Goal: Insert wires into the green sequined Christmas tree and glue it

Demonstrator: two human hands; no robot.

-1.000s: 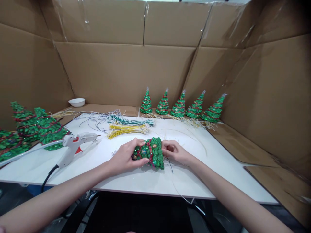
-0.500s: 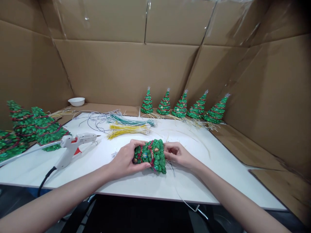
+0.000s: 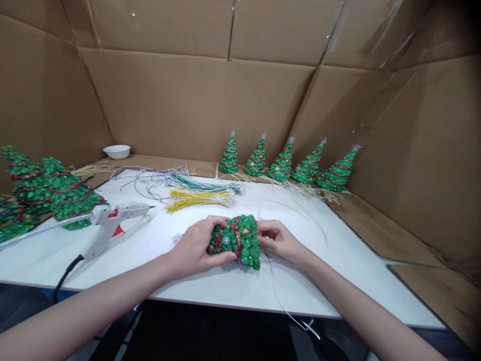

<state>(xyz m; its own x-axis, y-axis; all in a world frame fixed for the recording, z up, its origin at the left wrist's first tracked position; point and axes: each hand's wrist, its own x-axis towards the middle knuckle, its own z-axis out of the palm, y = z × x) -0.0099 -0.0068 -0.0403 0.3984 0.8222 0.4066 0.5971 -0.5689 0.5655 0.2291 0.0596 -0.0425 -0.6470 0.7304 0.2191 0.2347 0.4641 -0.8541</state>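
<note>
A green ornamental Christmas tree (image 3: 246, 241) with red garlands and small gold baubles lies on its side over the white table. Wrapped around its narrower part is my left hand (image 3: 203, 245), thumb in front and fingers behind. At the tree's wide base, my right hand (image 3: 276, 238) has its fingers curled and pinched together; the base hides the fingertips, so what they hold cannot be made out. Thin wires (image 3: 276, 291) trail from below the right hand towards the table's front edge. A silvery star tip (image 3: 176, 238) shows left of my left hand.
A white glue gun (image 3: 112, 225) with a black cord stands on the left beside larger green trees (image 3: 73, 195). Yellow (image 3: 201, 199) and green wire bundles (image 3: 205, 185) lie beyond my hands. Several small trees (image 3: 281, 163) line the back; a white bowl (image 3: 116, 152) sits back left.
The view has shifted slightly. Both hands keep nearly the same pose at the tree, with only a small movement of the right fingers at its base.
</note>
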